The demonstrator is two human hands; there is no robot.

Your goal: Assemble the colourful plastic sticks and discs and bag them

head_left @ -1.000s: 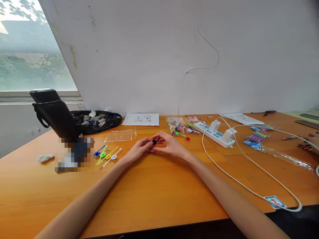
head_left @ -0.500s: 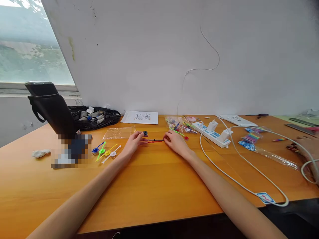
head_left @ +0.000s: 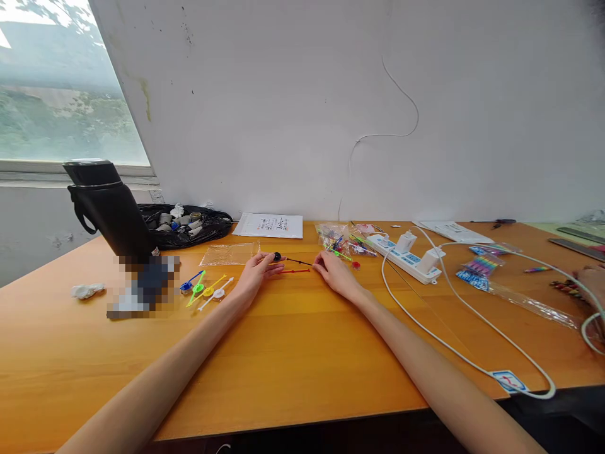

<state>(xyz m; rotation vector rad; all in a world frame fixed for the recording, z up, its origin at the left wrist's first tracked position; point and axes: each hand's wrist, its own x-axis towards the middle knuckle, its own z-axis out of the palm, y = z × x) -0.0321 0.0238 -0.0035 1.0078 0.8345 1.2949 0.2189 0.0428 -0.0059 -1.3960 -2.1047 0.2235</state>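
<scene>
Two bare forearms reach forward from the bottom edge across an orange wooden table (head_left: 293,366). The left hand (head_left: 255,272) pinches the round black cap end of a thin black pin-like stick (head_left: 293,260), and the right hand (head_left: 333,272) pinches its other end, so the stick spans the gap between the two hands just above the tabletop. One thin red stick (head_left: 295,271) lies flat on the table directly beneath it.

Left of the left hand lie four similar sticks (head_left: 204,289), blue, green, yellow and white. Just beyond them is one flat clear plastic bag (head_left: 229,254). Beyond the right hand sits one clear bag of mixed coloured sticks (head_left: 338,241); their number cannot be counted. A white power strip (head_left: 409,255) holds two white plugs, its cable looping toward the near edge.

Farther left stand one black flask (head_left: 111,211), its base blurred out, and a black bag of small grey items (head_left: 186,224). One printed sheet (head_left: 270,225) lies by the wall. At the far right edge, another person's hand (head_left: 590,280) is cut off.
</scene>
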